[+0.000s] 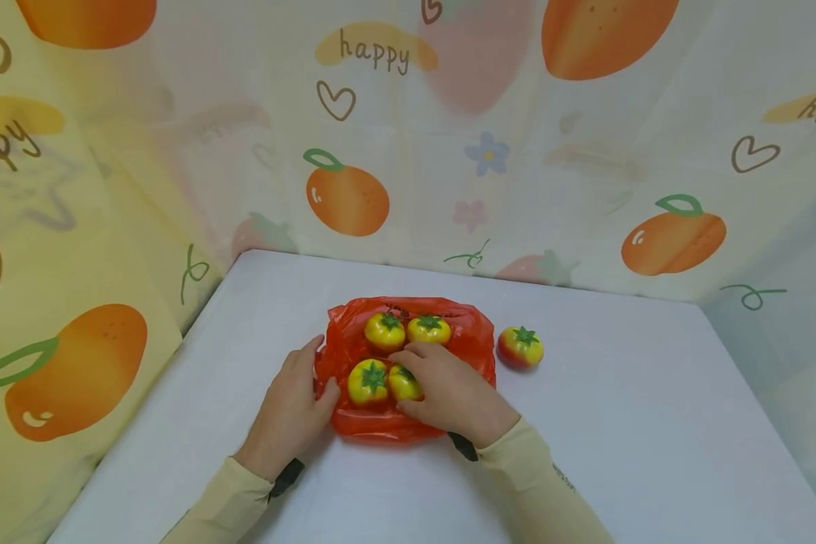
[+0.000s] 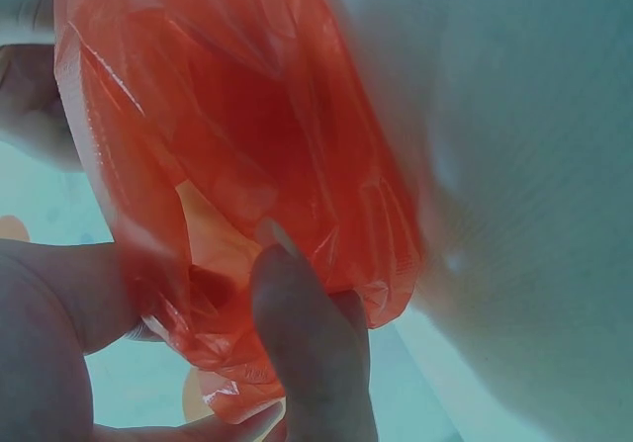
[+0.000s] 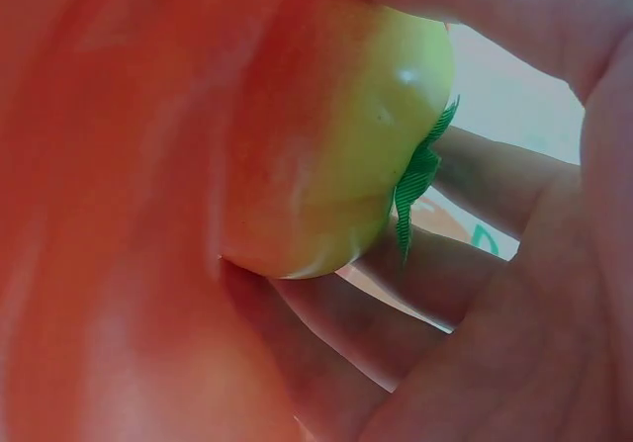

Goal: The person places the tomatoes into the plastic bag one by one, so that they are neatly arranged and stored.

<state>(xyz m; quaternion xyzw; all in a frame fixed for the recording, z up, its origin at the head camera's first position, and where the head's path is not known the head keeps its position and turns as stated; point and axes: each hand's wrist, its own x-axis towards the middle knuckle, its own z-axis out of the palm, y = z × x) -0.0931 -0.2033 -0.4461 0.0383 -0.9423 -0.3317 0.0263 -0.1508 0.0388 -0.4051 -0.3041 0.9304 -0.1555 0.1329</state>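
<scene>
A red plastic bag (image 1: 408, 431) lies on the table with its opening spread around the fruit. My left hand (image 1: 287, 404) holds the bag's left edge; the left wrist view has the thumb (image 2: 302, 333) on the near side of the film and fingers behind it. My right hand (image 1: 452, 389) grips a yellow and red toy tomato (image 3: 326, 155) with a green leafy top, fingers curled around its side. Beside it in the bag sit three more toy tomatoes, one front left (image 1: 369, 383), one back left (image 1: 384, 331) and one back right (image 1: 428, 329).
Another toy tomato (image 1: 520, 348) sits on the white table (image 1: 625, 408), just right of the bag. Fruit-printed cloth (image 1: 408, 189) hangs behind the table and along its sides.
</scene>
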